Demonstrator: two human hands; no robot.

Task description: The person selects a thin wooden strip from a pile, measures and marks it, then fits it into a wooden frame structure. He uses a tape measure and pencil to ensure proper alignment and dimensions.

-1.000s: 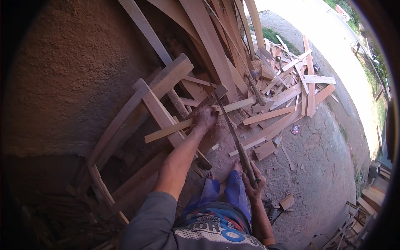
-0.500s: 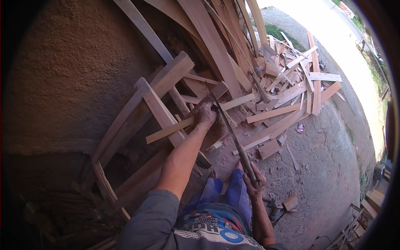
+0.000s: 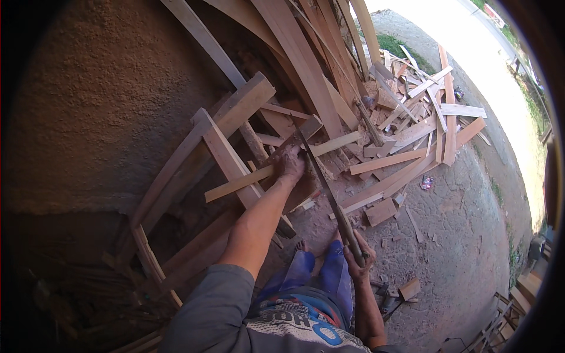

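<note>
My right hand [image 3: 360, 260] is closed around the handle of a handsaw [image 3: 323, 172], low in front of my right leg. The saw's long blade slants up and to the left, its far end by my left fingers, and crosses a thin pale wooden strip [image 3: 336, 143]. My left hand [image 3: 289, 165] grips that strip just left of the blade, fingers curled and partly hidden. Under the strip lies a thicker wooden piece [image 3: 308, 128]. The strip's left end rests across a slanting beam [image 3: 226, 159] of a wooden frame.
Long planks [image 3: 303, 65] lean behind the work. A heap of offcuts [image 3: 421, 112] covers the ground at the right. A hammer-like tool [image 3: 409, 288] lies right of my legs. A rough brown wall [image 3: 106, 117] stands at the left, and more timber [image 3: 503, 317] sits lower right.
Both hands keep their holds, and the saw stays across the strip with hardly any visible movement. The view has shifted very slightly.
</note>
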